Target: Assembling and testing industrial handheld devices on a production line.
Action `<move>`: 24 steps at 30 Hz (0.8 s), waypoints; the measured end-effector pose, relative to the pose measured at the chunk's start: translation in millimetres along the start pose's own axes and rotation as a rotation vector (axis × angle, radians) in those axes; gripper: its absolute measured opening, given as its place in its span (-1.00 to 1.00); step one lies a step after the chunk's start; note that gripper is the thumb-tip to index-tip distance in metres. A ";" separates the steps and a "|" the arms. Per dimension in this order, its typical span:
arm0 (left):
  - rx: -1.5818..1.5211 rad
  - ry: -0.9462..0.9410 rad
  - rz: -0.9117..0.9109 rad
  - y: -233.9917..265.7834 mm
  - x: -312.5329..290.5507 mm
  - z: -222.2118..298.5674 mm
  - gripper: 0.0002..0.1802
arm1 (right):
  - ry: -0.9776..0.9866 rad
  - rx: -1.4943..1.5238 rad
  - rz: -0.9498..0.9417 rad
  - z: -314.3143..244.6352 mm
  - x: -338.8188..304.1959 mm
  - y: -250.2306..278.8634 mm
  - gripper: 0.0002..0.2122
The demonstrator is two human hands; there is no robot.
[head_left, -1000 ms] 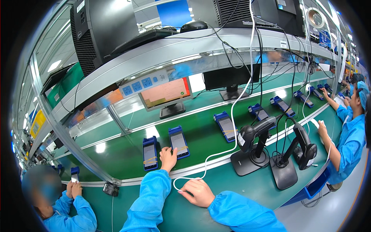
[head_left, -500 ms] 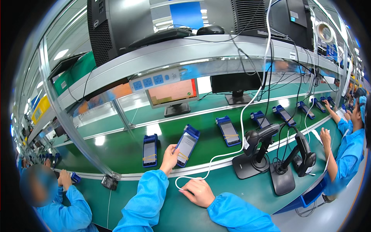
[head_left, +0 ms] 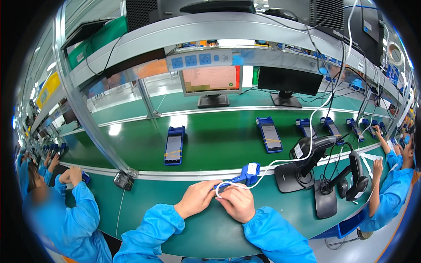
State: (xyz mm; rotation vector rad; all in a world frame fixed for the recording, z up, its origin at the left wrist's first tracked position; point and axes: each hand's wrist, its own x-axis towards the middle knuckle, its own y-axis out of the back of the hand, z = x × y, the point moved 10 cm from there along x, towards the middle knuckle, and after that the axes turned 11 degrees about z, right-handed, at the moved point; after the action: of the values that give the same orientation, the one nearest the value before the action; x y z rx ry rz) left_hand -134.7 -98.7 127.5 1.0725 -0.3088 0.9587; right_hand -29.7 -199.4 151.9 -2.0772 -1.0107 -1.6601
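My left hand [head_left: 199, 200] is closed round one end of a blue handheld terminal [head_left: 250, 173], which is held tilted above the near edge of the bench. Its far end, with a white label, points away to the right. My right hand [head_left: 238, 203] pinches the end of a white cable [head_left: 285, 161] right beside the terminal's near end. Fingers hide the cable's tip, so I cannot tell whether it is plugged in. On the green belt [head_left: 210, 153] lies another terminal [head_left: 174, 147] with a yellow band, and a second banded terminal [head_left: 270, 135] lies to its right.
Two black scanners on stands, one nearer [head_left: 346, 179] and one behind [head_left: 309, 151], stand at the right. A lit monitor [head_left: 211, 81] and a dark monitor [head_left: 289, 82] stand beyond the belt. A metal post [head_left: 90, 105] rises at left. People in blue sleeves sit on both sides.
My left hand has brought the terminal off the belt to the near bench and tilted it. My right hand, with the white cable, now meets it. The view has shifted.
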 end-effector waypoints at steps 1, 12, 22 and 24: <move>-0.036 0.032 -0.028 0.4 -2.8 3.5 -0.62 | -0.013 -0.002 0.008 2.5 0.3 2.2 -0.78; -0.304 0.116 0.050 0.1 -22.3 4.5 -0.69 | -0.216 -0.074 0.032 25.6 -3.5 10.8 -0.85; -0.325 0.130 0.132 -1.6 -31.0 -2.7 -0.71 | -0.278 -0.118 -0.030 30.2 -5.1 8.5 -0.87; -0.331 0.132 0.139 -3.7 -33.5 -0.3 -0.72 | -0.268 -0.093 -0.050 26.5 -4.8 9.0 -0.87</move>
State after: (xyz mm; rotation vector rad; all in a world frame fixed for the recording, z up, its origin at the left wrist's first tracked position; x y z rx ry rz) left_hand -151.3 -116.0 103.8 0.6893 -0.4214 1.0544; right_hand -4.7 -190.9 141.4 -2.4037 -1.0919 -1.5049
